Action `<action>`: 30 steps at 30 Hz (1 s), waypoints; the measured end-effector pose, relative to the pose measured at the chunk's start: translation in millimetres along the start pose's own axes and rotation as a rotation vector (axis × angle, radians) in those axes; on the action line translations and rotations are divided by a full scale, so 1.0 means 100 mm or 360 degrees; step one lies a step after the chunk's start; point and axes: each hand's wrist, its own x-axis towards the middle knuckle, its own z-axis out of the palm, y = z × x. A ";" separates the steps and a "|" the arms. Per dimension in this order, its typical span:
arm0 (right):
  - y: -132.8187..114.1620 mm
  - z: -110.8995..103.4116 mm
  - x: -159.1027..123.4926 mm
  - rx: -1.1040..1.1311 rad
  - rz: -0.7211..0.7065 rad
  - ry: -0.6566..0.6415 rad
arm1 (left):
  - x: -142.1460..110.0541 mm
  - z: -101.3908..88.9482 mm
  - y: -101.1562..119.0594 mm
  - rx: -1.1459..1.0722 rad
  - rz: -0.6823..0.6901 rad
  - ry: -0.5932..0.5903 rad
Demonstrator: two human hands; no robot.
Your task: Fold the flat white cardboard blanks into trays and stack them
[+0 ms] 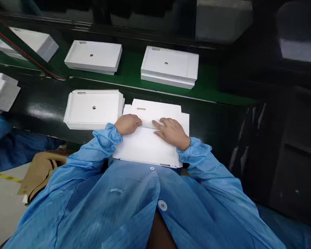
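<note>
A white cardboard box blank lies unfolded on the bench right in front of my body, with a small slot near its far edge and another at its near edge. Across its middle runs a raised fold. My left hand is at the left end of this fold, fingers together and pressed onto the cardboard. On the right part of the fold rests my right hand, its fingers apart and the thumb toward me. What lies under the palms is hidden.
Left of the blank stands a stack of white cardboard trays. More stacks, a left one and a right one, sit on the green shelf behind. A dark post slants at left. Another person's blue sleeve shows at far left.
</note>
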 end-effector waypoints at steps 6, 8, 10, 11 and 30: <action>-0.11 0.15 0.01 0.0038 -0.0024 0.0028 | 0.21 -0.11 0.07 -0.0023 -0.0231 -0.0346; -0.12 0.15 0.01 0.0047 -0.0001 0.0026 | 0.26 -0.12 0.10 0.0001 -0.0316 -0.0424; -0.13 0.14 0.01 0.0044 -0.0006 0.0021 | 0.28 -0.11 0.12 0.0040 -0.0343 -0.0467; -0.14 0.13 0.01 0.0039 -0.0014 0.0017 | 0.28 -0.10 0.13 0.0062 -0.0336 -0.0472; -0.27 0.13 0.14 0.0084 -0.0079 -0.0019 | -0.27 0.49 -0.19 0.0158 0.0089 0.0564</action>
